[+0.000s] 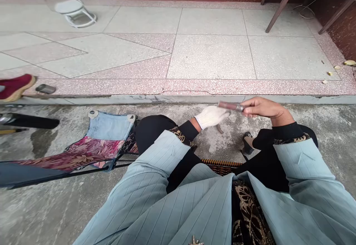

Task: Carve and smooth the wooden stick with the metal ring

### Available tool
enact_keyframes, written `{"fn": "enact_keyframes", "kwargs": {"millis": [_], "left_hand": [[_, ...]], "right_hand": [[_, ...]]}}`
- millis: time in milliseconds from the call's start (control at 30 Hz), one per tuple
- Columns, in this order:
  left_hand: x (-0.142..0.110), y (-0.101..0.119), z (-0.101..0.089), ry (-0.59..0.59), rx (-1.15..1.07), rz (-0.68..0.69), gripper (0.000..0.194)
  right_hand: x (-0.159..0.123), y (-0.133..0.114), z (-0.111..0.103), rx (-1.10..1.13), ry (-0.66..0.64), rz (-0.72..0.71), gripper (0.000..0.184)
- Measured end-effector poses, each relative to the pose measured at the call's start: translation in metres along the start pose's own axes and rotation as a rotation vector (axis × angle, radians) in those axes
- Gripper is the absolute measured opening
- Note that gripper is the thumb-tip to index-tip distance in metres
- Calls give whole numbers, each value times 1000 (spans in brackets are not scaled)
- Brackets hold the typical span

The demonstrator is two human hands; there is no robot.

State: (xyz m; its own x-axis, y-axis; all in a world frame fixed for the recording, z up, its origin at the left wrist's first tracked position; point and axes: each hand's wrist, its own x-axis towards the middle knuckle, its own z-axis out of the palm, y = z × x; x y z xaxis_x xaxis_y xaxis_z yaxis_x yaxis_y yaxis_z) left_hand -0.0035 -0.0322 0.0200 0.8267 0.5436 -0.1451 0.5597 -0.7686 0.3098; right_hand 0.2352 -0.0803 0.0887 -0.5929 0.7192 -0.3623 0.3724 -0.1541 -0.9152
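Pale-blue pinstriped jacket [139,197] fills the bottom of the head view, on a person apparently seated on one woven seat [222,166], both arms reaching forward. Two hands meet beyond the knees. The bare right hand [263,107] grasps one reddish-brown tool [226,105] near its silvery band, pointing it left over the left hand [213,116], above the concrete ground [205,141]. That left hand wears one white knitted glove, probably for protection or a firmer hold; blur hides whether its fingers grip anything. Holding the tool ahead of the knees likely leaves both hands working room.

To the left, one folding cloth seat [111,124], denim and floral, stands beside the person. Above it are one dark-red shoe [20,86], one metal can [46,88] and one white stool [80,17]. Three wooden furniture legs [283,4] show at upper right.
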Motion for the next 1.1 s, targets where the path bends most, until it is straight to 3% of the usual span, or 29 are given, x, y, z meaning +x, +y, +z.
{"fn": "enact_keyframes", "kwargs": {"millis": [67, 200, 367, 533, 633, 733, 833, 933, 1000, 1100], "left_hand": [[1, 3, 3, -24, 7, -10, 40], [2, 6, 7, -92, 11, -20, 39], [2, 5, 15, -95, 40, 39, 36], [0, 9, 26, -73, 137, 62, 37], [-2, 11, 25, -79, 195, 97, 36], [-6, 11, 19, -68, 223, 152, 31], [-8, 12, 11, -31, 198, 198, 29], [-7, 11, 9, 3, 85, 195, 30], [-4, 9, 11, -6, -30, 127, 33], [1, 8, 19, -38, -149, 22, 39]], "right_hand": [[-1, 2, -5, 73, 194, 43, 36], [6, 12, -5, 148, 336, 113, 34], [15, 18, -6, -10, 412, 217, 29], [21, 21, -10, -296, 392, 349, 25], [24, 21, -6, -608, 255, 435, 30], [28, 21, 7, -783, -67, 463, 23], [29, 16, 20, -611, -394, 372, 21], [20, 10, 17, -310, -525, 154, 35], [9, 7, 7, -201, -401, 22, 46], [-5, 8, -10, -109, -63, -60, 48]]}}
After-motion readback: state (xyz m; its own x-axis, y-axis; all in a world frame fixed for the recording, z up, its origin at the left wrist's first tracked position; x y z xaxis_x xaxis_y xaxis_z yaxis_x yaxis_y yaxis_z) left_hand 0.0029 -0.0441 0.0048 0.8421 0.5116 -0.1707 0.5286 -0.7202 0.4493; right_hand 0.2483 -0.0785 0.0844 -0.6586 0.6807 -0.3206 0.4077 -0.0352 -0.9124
